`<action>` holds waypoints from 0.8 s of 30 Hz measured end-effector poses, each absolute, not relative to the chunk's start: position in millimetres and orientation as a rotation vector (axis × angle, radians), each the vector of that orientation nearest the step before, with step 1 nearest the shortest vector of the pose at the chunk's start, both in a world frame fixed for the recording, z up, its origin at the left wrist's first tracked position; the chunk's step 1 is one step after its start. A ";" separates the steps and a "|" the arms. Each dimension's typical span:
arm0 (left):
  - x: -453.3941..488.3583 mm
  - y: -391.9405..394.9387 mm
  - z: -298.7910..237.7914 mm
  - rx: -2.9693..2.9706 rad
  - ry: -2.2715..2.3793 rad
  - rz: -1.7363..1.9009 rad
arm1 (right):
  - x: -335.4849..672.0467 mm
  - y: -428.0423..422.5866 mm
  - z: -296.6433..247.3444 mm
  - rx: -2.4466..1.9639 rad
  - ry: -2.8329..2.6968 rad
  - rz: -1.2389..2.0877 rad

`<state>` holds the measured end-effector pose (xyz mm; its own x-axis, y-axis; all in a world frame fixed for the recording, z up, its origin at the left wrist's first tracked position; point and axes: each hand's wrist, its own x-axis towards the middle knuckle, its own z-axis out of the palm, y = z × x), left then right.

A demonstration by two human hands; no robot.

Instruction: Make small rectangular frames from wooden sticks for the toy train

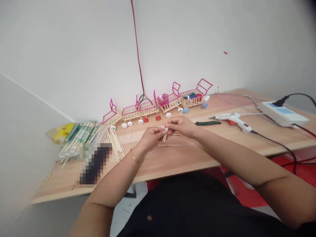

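Over the middle of the table, both hands meet around a few short wooden sticks (pixel 165 137). My left hand (pixel 153 136), with a gold bangle at the wrist, pinches them from the left. Fingers of my right hand (pixel 180 126) close on their upper ends. Whether the sticks are joined to one another cannot be made out. Just below the hands, a single thin stick (pixel 170 144) lies flat on the table. Behind stand several small stick-built carts with pink rims and bottle-cap wheels, among them one cart (pixel 170 106) holding a pink bowl (pixel 163 98).
On the right, a white glue gun (pixel 233 121) lies beside a dark-green-handled tool (pixel 208 123) and a white power strip (pixel 283 113) with trailing cables. Loose sticks (pixel 116 144), bagged sticks (pixel 79 136) and a blurred dark object (pixel 96 164) occupy the left of the wooden table (pixel 148 164).
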<state>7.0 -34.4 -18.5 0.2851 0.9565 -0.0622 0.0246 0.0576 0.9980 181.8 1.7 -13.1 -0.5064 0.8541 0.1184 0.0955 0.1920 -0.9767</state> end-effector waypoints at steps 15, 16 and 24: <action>8.1 -36.1 -14.1 1.176 1.089 0.911 | 176.8 7.9 -27.3 -0.826 -1.739 1.428; 8.5 -36.1 -13.9 1.161 1.089 0.912 | 176.7 7.6 -27.6 -0.823 -1.742 1.422; 6.2 -32.4 -16.7 1.117 1.057 0.928 | 175.8 3.9 -24.0 -0.841 -1.658 1.473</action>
<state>6.2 -32.4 -16.7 0.2499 0.9513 -0.1807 -0.0563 0.2006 0.9781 175.8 3.9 -24.0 -0.5021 0.8580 0.1082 -0.0063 0.1215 -0.9926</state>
